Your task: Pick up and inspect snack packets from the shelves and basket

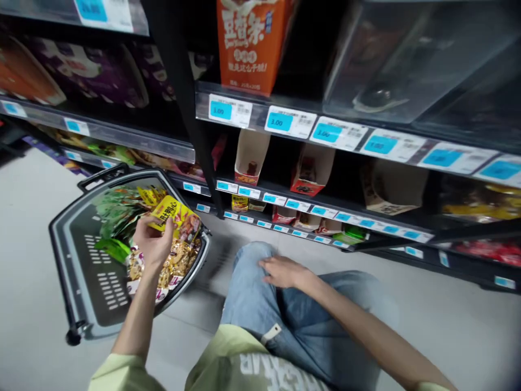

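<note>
Over the shopping basket (pixel 67 255), my left hand (pixel 153 243) is closed on the edge of a yellow snack packet (pixel 179 214). A second yellow packet (pixel 151 195) shows just behind it. Inside the basket lie leafy green vegetables (pixel 116 212) and, below my hand, clear bags of brown snack pieces (pixel 179 258), partly covered by my wrist. My right hand (pixel 283 271) rests on the knee of my jeans (pixel 254 282), its fingers loosely stretched and nothing in it.
Store shelves (pixel 309 212) with blue and white price labels run across the front. An orange snack box (pixel 248 49) stands on the upper shelf, and small open cartons (pixel 311 174) sit lower. A clear bin (pixel 391 65) is at upper right. Pale floor (pixel 423 315) surrounds my legs.
</note>
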Action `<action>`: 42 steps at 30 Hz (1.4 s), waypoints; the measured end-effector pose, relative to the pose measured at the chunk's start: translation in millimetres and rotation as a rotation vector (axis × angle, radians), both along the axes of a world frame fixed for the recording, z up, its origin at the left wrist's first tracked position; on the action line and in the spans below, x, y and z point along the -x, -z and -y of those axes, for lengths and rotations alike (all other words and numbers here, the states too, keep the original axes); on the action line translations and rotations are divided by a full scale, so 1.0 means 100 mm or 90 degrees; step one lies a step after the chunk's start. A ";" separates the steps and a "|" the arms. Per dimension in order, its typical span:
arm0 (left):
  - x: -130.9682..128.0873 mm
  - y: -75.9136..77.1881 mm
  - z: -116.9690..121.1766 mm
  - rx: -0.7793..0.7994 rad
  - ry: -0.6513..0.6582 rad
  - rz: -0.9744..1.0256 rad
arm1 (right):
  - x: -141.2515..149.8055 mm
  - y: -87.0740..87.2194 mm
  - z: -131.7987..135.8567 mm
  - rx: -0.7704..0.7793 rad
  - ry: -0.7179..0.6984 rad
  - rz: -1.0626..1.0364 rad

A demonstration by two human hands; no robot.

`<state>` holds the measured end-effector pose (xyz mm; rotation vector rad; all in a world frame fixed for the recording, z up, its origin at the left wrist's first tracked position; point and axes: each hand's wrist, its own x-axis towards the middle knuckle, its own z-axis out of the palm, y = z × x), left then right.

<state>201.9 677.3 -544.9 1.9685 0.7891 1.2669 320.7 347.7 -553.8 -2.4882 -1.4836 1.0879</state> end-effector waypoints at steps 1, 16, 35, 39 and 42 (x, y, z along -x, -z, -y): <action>-0.07 -0.06 0.09 0.024 0.052 0.036 | -0.03 -0.10 -0.08 -0.013 -0.023 -0.001; -0.78 0.34 0.96 0.561 0.501 0.011 | -0.15 -0.28 -0.42 -0.484 0.562 -0.644; -0.84 0.35 1.08 0.592 0.681 -0.181 | -0.22 -0.10 -0.52 -0.676 0.770 -0.642; -0.83 0.33 1.09 0.623 0.732 -0.179 | -0.22 -0.20 -0.50 -0.642 0.800 -0.689; -0.82 0.31 1.10 0.648 0.758 -0.184 | -0.23 -0.22 -0.45 -0.617 0.827 -0.722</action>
